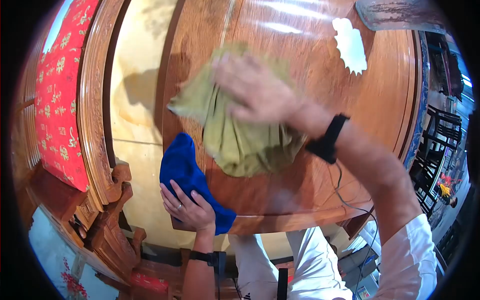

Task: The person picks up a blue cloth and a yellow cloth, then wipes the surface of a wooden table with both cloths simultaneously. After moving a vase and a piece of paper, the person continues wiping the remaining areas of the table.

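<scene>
An olive-green cloth [245, 142] lies spread and creased over the glossy wooden tabletop [280, 195]. My right hand [252, 87], blurred by motion, presses down on its upper part, and folds gather under the fingers. Beneath my left hand [190, 206] is a bunched blue cloth [182, 160] at the table's near left corner. The fingers of that hand are spread over the cloth, with a ring on one of them. Both wrists wear black bands.
A white scallop-edged piece [350, 47] lies at the far right of the tabletop, close to a clear glossy slab [400, 15]. To the left stands a carved wooden frame [92, 100] with a red patterned panel [60, 105]. A thin cable [350, 204] hangs near my right arm.
</scene>
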Tool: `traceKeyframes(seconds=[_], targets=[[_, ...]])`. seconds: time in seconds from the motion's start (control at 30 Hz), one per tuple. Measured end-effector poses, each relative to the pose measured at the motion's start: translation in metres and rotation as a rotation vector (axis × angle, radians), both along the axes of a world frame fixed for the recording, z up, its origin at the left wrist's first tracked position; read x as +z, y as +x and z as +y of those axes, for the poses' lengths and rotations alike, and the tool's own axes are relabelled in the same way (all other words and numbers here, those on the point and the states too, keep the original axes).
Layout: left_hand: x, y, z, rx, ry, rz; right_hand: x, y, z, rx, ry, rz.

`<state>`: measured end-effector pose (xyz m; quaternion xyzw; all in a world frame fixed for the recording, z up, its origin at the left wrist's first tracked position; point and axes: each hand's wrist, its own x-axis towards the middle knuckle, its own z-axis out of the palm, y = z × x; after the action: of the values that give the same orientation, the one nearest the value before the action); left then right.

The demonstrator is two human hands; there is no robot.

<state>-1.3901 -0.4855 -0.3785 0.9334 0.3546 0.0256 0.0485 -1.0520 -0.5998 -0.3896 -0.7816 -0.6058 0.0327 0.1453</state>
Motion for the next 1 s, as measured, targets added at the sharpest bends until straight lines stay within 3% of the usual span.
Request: traceKeyframes(seconds=[0.1, 0.23, 0.3, 0.4, 0.57, 0.83, 0.93, 1.0], targets=[[-0.002, -0.001, 0.001, -0.004, 0.006, 0.0, -0.007, 0.054, 0.015, -0.184, 0.09, -0.184], [-0.001, -0.001, 0.001, -0.019, 0.021, -0.008, -0.003, 0.091, 0.041, -0.355, 0.043, -0.181], [-0.001, 0.0, 0.0, -0.01, 0.006, -0.005, -0.009, 0.101, 0.053, -0.486, 0.154, -0.218], [-0.002, -0.002, 0.001, -0.014, -0.002, -0.01, 0.003, 0.095, 0.056, -0.488, 0.175, -0.158], [-0.003, -0.002, 0.001, -0.015, 0.008, 0.015, -0.013, 0.032, 0.048, -0.475, 0.13, -0.184], [-0.004, -0.003, 0.001, -0.012, 0.004, -0.004, 0.002, -0.107, 0.015, -0.296, 0.191, 0.122], [-0.003, -0.007, 0.005, 0.024, -0.069, -0.049, 0.007, -0.143, 0.004, -0.23, 0.166, 0.182], [-0.005, -0.013, 0.008, 0.006, -0.186, -0.254, 0.01, -0.169, 0.001, -0.246, 0.189, 0.228]])
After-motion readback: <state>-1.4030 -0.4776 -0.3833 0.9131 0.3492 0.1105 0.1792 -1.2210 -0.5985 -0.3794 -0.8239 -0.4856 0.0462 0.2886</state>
